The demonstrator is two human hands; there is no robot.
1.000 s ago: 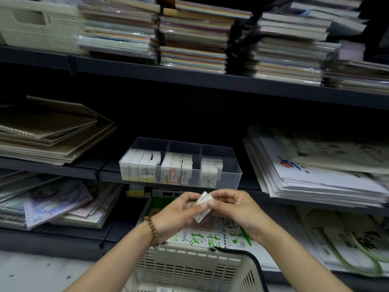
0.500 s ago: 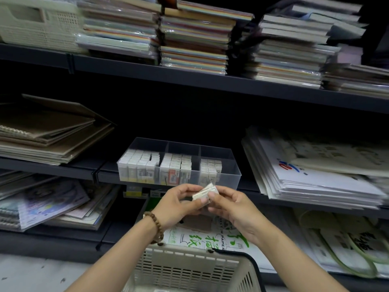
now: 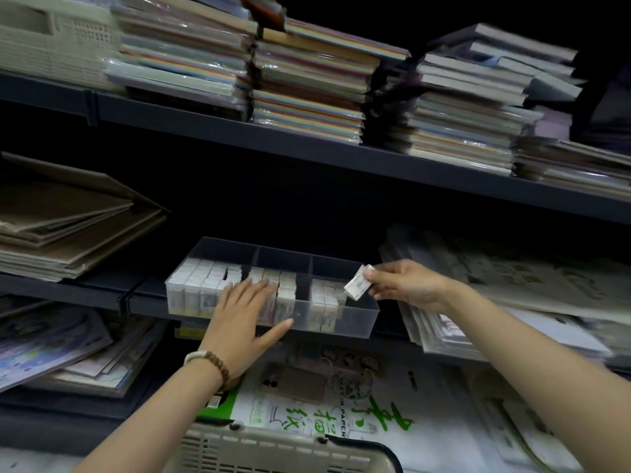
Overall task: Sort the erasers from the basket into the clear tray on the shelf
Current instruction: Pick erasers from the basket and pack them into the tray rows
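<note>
The person is standing in front of a dark shelf (image 3: 85, 291) on which the clear tray (image 3: 356, 319) is sitting, its front wall reaching out just past the shelf edge. The tray is divided into three compartments. Rows of erasers (image 3: 201, 285) are standing packed in the left one, more are filling the middle one, and a shorter group is standing at the left side of the right one, leaving the rest of that compartment bare.

The right hand (image 3: 403, 285) is pinching an eraser (image 3: 356, 286) between thumb and fingertips; it is white and wrapped, and the blur makes it hard to tell whether it is one piece or two stacked together. It is hanging tilted over the right compartment, just above the tray's rim and beside the erasers already standing there.

The left hand (image 3: 239, 319) is lying released and flat, fingers straight and spread, palm down over the front of the tray where the left and middle compartments meet. Its fingertips are covering the tops of some erasers, and its thumb is stretching along the tray's front wall. A bead bracelet (image 3: 220, 367) is sitting on that wrist.

The basket (image 3: 280, 452), pale and slotted, is showing at the bottom edge, below both forearms. Behind it a sketch paper pad (image 3: 324, 404) with green lettering is lying on the lower shelf. Brown sketchbooks (image 3: 68, 227) are piled left of the tray, and stacks of coloured paper (image 3: 307, 90) are filling the shelf above.
</note>
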